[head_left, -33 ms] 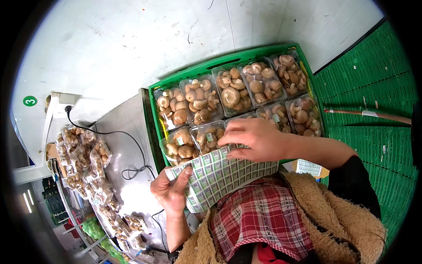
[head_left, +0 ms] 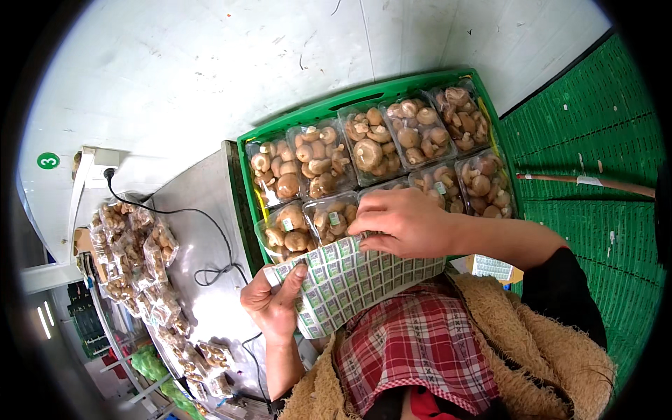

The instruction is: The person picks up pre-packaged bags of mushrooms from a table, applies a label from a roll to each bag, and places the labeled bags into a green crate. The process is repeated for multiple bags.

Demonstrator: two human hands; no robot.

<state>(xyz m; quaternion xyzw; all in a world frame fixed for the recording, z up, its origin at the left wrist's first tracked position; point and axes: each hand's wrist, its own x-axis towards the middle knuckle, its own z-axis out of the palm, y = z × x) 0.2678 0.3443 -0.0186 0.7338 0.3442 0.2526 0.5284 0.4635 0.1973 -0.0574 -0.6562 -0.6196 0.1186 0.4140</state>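
Note:
A sheet of small green-and-white labels [head_left: 357, 283] is held tilted in front of my body. My left hand [head_left: 276, 301] grips its left end, thumb on top. My right hand [head_left: 409, 224] is at the sheet's upper edge with fingers curled together; whether a single label is between the fingertips is hidden. Beneath and beyond lies a green crate [head_left: 308, 112] with two rows of clear packs of brown mushrooms [head_left: 369, 150]. Some near packs bear a small label, such as the mushroom pack [head_left: 332, 218] just left of my right fingertips. My right hand partly covers the near row.
At left, bagged mushrooms [head_left: 133, 259] lie along a metal table [head_left: 199, 182]. A black cable [head_left: 210, 217] runs over it from a wall socket [head_left: 106, 159]. Stacked green crates [head_left: 581, 140] stand at right. More label sheets [head_left: 491, 267] lie beside my right forearm.

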